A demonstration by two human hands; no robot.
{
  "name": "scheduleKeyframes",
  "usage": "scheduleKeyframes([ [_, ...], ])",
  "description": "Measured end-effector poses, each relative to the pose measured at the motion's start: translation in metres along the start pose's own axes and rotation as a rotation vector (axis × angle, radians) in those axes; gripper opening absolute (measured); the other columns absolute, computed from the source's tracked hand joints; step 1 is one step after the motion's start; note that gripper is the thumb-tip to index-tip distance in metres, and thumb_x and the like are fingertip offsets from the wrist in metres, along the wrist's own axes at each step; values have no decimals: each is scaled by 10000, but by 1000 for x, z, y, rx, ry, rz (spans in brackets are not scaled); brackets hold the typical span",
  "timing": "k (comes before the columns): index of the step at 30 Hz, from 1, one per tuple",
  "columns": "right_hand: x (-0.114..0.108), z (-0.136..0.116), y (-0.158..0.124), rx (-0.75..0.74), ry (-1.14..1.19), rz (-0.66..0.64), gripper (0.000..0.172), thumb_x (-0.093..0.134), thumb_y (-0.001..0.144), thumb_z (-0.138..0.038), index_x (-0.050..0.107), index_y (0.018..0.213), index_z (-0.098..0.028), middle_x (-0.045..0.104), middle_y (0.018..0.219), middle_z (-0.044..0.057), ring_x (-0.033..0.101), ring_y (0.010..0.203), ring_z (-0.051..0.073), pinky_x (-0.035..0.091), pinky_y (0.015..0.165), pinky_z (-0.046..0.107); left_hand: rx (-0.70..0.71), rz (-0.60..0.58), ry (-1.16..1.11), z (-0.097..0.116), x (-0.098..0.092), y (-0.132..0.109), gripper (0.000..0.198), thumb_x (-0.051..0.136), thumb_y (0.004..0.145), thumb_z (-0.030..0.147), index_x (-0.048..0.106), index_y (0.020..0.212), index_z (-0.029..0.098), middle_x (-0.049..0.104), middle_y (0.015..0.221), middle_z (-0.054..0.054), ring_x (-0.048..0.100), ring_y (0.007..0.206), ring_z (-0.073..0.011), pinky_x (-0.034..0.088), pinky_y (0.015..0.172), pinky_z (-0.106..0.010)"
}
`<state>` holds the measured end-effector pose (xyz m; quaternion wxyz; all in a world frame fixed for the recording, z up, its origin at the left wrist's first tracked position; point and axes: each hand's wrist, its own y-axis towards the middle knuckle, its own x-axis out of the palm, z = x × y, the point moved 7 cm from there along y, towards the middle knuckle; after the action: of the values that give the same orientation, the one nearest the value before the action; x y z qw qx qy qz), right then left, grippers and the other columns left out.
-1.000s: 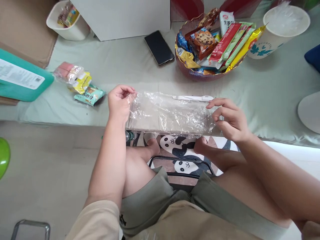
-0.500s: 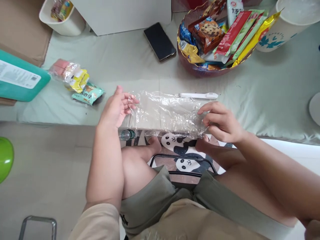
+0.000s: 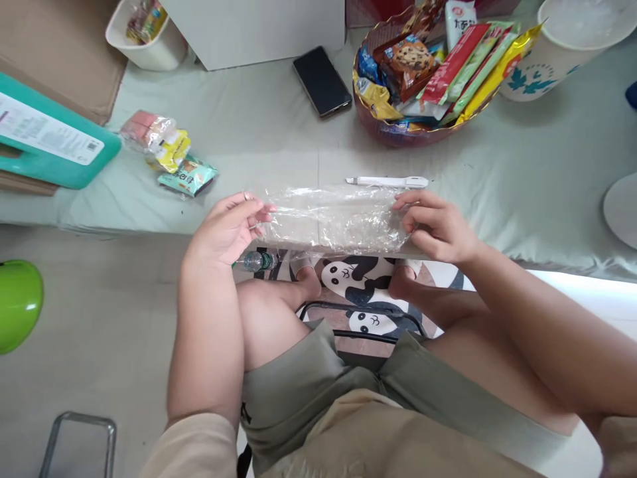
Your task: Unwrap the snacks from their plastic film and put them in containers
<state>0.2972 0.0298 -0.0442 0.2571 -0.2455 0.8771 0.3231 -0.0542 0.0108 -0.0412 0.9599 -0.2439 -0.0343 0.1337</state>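
A clear, crinkled plastic bag [image 3: 333, 216] is stretched between my two hands at the front edge of the cloth-covered table [image 3: 269, 153]. My left hand [image 3: 231, 226] pinches its left end between thumb and fingers. At the other end, my right hand [image 3: 435, 222] grips the plastic with curled fingers. Just beyond the bag lies a white utility knife [image 3: 388, 181], its tip pointing left. Left of my left hand rest a teal snack packet [image 3: 189, 176] and a clear packet with pink and yellow pieces [image 3: 154, 136].
A scalloped bowl of wrapped snacks [image 3: 398, 129] stands at the back right, beside a white paper tub [image 3: 552, 60]. A black phone [image 3: 322, 81] lies left of the bowl. Farther left are a white bin [image 3: 154, 50] and a teal box [image 3: 60, 139]. A bottle [image 3: 256, 260] sits below the table edge.
My left thumb has come down onto the fingers, closing on the bag's left end. The bag is now pulled straighter and flatter. The view has shifted slightly.
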Motion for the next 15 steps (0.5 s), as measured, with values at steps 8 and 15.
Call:
scheduleKeyframes([
  [8, -16, 11, 0, 92, -112, 164, 173, 586, 722, -92, 633, 771, -252, 694, 1141, 78, 707, 1021, 264, 588, 828, 455, -13, 99, -101, -41, -2, -27, 282, 870, 624, 255, 609, 712, 193, 688, 730, -2, 631, 614, -97, 465, 549, -193],
  [15, -22, 22, -5, 111, -175, 84, 141, 620, 729, -122, 667, 764, -250, 684, 1159, 87, 692, 1016, 267, 581, 889, 480, -71, 30, 10, -62, -8, -43, 272, 926, 519, 294, 758, 685, 160, 657, 711, -32, 479, 550, -60, 359, 503, -208],
])
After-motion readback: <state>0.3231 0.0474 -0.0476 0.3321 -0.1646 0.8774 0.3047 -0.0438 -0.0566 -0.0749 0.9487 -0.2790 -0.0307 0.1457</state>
